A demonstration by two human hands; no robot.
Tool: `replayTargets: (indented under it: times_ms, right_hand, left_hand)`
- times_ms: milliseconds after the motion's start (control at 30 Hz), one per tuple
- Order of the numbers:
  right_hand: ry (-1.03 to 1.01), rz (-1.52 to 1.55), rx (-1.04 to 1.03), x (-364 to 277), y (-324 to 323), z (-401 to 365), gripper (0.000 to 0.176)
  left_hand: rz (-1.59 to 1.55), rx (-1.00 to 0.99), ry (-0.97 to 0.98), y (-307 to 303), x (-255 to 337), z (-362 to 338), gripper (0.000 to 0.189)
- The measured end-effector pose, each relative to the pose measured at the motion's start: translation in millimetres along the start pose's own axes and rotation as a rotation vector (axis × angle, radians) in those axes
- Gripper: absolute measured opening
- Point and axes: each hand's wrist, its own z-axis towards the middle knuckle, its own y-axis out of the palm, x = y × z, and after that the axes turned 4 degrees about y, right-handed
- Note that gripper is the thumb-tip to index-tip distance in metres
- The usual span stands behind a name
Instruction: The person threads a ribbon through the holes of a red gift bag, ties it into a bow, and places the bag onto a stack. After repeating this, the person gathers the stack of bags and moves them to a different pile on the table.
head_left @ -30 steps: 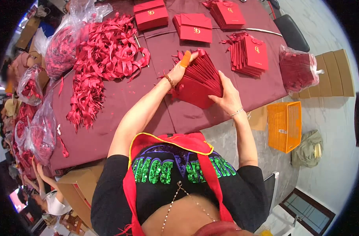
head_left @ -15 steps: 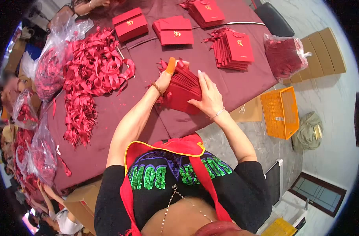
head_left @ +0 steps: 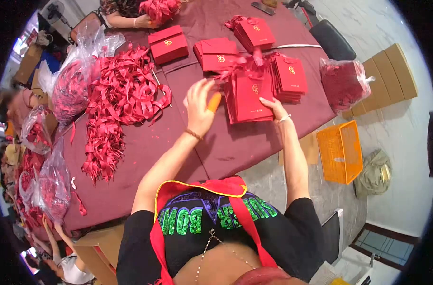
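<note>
My right hand (head_left: 276,109) grips a stack of red bags (head_left: 254,97) by its lower right side, with the thumb on the front. The stack shows gold lettering, and red ribbons lie at its upper end. Just left of it is my left hand (head_left: 200,105), its fingers apart and holding nothing, with an orange cover on the thumb. Another bag stack (head_left: 290,73) sits right beside the held one. Farther back are more red stacks (head_left: 168,45), (head_left: 217,53) and a ribboned stack (head_left: 255,34).
A heap of red ribbons (head_left: 126,85) covers the left of the maroon table (head_left: 178,137). Plastic bags (head_left: 71,92) line its left edge. Another person's hand (head_left: 142,21) holds ribbons at the back. An orange crate (head_left: 340,152) and cartons (head_left: 387,71) stand at the right.
The stack has moved away from me and to the right, and now shows its lettered front. My left hand has let go of it. The other person's ribbon bundle has come into view.
</note>
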Motion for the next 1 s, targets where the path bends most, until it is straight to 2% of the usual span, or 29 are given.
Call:
replayTargets:
  times_ms: [67, 100, 133, 200, 233, 267, 300, 333, 367, 433, 467, 533, 667, 733, 767, 833, 900, 967, 1000]
  right_hand:
    - [0.081, -0.026, 0.063, 11, -4, 11, 0.045]
    - [0.161, -0.062, 0.059, 16, -8, 13, 0.047]
    - [0.133, -0.045, 0.003, 24, -22, 20, 0.049]
    - [0.049, -0.108, 0.042, 28, -35, 25, 0.051]
    - [0.022, -0.118, 0.147, 18, -19, 7, 0.052]
    - [0.010, -0.114, 0.120, 19, -20, 8, 0.053]
    - [-0.003, -0.111, 0.094, 18, -24, 9, 0.054]
    - [-0.089, -0.178, 0.170, 22, -25, 13, 0.051]
    - [-0.088, -0.185, 0.168, 20, -29, 17, 0.051]
    - [-0.111, -0.164, 0.195, 20, -35, 24, 0.048]
    - [-0.108, -0.168, 0.243, 20, -35, 27, 0.046]
    - [-0.105, -0.135, 0.284, 18, -34, 26, 0.047]
    - [-0.195, -0.171, 0.379, 27, -67, 47, 0.078]
    - [-0.255, -0.249, 0.439, 21, -78, 54, 0.075]
    - [-0.274, -0.245, 0.435, 15, -79, 50, 0.067]
    - [-0.282, -0.274, 0.433, 2, -81, 44, 0.057]
    - [-0.288, -0.334, 0.482, -1, -81, 38, 0.053]
    - [-0.326, -0.410, 0.466, 3, -87, 39, 0.054]
    - [-0.322, -0.403, 0.468, 5, -88, 40, 0.054]
  left_hand:
    - [0.050, -0.114, -0.125, 18, -3, -25, 0.058]
    - [-0.046, -0.233, -0.245, 29, -10, -36, 0.065]
    - [-0.236, -0.292, -0.314, 40, -16, -44, 0.068]
    - [-0.402, -0.379, -0.424, 60, -21, -47, 0.080]
    - [-0.511, -0.416, -0.495, 71, -19, -48, 0.085]
    - [-0.539, -0.453, -0.530, 85, -18, -47, 0.092]
    - [-0.459, -0.495, -0.541, 100, -15, -46, 0.093]
    - [-0.381, -0.537, -0.549, 112, -9, -42, 0.094]
    - [-0.384, -0.530, -0.553, 122, -6, -38, 0.094]
    - [-0.358, -0.501, -0.635, 136, -5, -30, 0.091]
    - [-0.281, -0.563, -0.694, 141, -8, -23, 0.088]
    - [-0.281, -0.592, -0.678, 151, -16, -16, 0.087]
    - [-0.233, -0.643, -0.683, 163, -8, -6, 0.087]
    - [-0.254, -0.669, -0.711, 172, -3, 3, 0.088]
    - [-0.275, -0.670, -0.717, 178, -1, 7, 0.088]
    - [-0.367, -0.671, -0.635, 191, -11, 11, 0.085]
    - [-0.695, -0.565, -0.499, 195, -31, 14, 0.077]
    - [-0.492, -0.545, -0.412, 163, -44, 25, 0.053]
    - [-0.245, -0.335, -0.240, 138, -42, 34, 0.038]
